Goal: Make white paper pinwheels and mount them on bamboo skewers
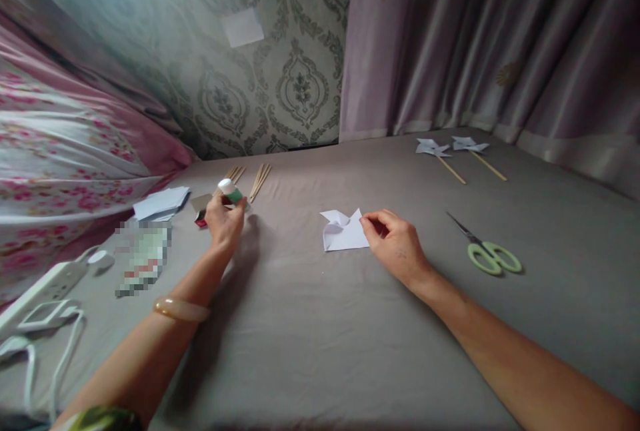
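My left hand (225, 219) grips a glue stick (231, 191) with a white cap and a green label, near a small dark-and-red box (201, 220). My right hand (397, 239) pinches the right edge of a white paper pinwheel (345, 231), which lies on the grey cloth with some of its corners folded inward. To the right of that hand rest scissors (484, 251) with pale green handles, their blades pointing away. Whether the glue stick touches the cloth I cannot tell.
Two finished-looking pinwheels on sticks (450, 163) lie at the back right. Thin wooden sticks (261, 182) and a stack of white paper (161, 204) are at the back left. A white power strip (55, 287) with cables borders the left side. Patterned wall and curtains (425, 51) stand behind.
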The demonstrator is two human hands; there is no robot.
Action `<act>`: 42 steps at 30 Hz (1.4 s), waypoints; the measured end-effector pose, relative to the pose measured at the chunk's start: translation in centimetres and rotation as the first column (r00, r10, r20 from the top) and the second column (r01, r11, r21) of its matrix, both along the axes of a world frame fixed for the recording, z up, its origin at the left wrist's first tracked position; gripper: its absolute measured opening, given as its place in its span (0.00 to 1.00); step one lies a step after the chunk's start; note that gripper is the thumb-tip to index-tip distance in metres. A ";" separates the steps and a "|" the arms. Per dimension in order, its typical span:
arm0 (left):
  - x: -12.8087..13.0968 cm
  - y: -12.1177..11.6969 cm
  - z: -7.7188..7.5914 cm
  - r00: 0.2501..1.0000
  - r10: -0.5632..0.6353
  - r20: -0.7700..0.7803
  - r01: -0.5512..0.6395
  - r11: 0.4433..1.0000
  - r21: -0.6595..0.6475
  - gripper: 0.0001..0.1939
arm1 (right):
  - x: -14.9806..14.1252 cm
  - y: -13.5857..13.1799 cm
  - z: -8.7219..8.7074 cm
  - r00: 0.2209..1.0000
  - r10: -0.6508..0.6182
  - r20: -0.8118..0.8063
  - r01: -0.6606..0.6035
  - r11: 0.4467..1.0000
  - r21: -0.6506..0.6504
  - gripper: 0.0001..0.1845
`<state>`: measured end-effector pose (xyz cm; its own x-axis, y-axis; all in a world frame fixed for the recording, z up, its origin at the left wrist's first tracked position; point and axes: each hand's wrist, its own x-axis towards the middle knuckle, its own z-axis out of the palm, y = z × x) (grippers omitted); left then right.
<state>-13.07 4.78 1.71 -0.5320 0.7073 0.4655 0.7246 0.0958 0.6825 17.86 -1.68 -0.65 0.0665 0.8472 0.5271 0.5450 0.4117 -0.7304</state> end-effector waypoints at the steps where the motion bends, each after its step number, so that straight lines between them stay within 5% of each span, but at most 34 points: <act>1: 1.2 -0.6 0.7 0.994 -0.108 0.028 0.107 0.993 0.043 0.11 | 0.1 0.1 0.1 0.998 0.002 -0.066 -0.005 0.999 -0.045 0.10; 3: 4.5 -2.2 2.0 0.916 -0.381 0.123 0.373 0.924 0.081 0.12 | 0.1 0.1 0.5 0.972 0.042 -0.231 -0.083 0.982 -0.168 0.11; 5: 8.3 -3.9 3.1 0.752 -0.600 0.272 0.594 0.796 0.112 0.14 | 0.0 -0.1 1.1 0.894 0.106 -0.435 -0.250 0.925 -0.287 0.13; 9: 14.2 -6.1 3.8 0.464 -0.726 0.508 0.778 0.608 0.158 0.16 | -0.4 -0.9 2.0 0.556 0.151 -0.817 -0.648 0.695 -0.313 0.19; 12: 15.7 -6.1 2.8 0.399 -0.737 0.545 0.805 0.566 0.176 0.16 | -0.7 -1.0 1.8 0.358 0.074 -0.931 -0.758 0.605 -0.244 0.17; 15: 15.0 -5.0 1.2 0.442 -0.781 0.441 0.841 0.532 0.098 0.17 | -0.5 -0.5 1.5 0.302 -0.029 -0.953 -0.723 0.644 -0.249 0.16; 19: 12.8 -3.3 -1.1 0.525 -0.851 -0.028 0.845 0.525 -0.099 0.13 | 0.8 0.6 1.9 0.350 -0.046 -0.935 -0.619 0.738 -0.268 0.18; 23: 11.4 -2.5 -2.9 0.402 -0.851 -0.336 0.836 0.492 -0.245 0.12 | 2.2 1.3 2.6 0.435 -0.016 -0.900 -0.517 0.815 -0.264 0.18; 31: 10.9 -2.5 -3.6 0.292 -0.864 -0.410 0.816 0.448 -0.364 0.13 | 2.8 1.5 2.4 0.703 0.047 -0.710 -0.368 0.878 -0.306 0.18; 37: 10.9 -2.8 -3.1 0.275 -0.865 -0.420 0.801 0.448 -0.398 0.14 | 2.0 2.2 3.1 0.943 0.048 -0.331 -0.120 0.972 -0.202 0.22; 42: 11.0 -2.8 -3.3 0.271 -0.861 -0.430 0.794 0.453 -0.406 0.14 | 0.9 2.5 4.6 0.991 0.051 0.121 -0.034 0.989 -0.144 0.19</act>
<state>-2.03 1.94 -1.59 0.6705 0.6708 0.3169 0.6444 -0.7382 0.1993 18.75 0.78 3.92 -0.0296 0.9144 0.4038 0.6191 0.3340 -0.7107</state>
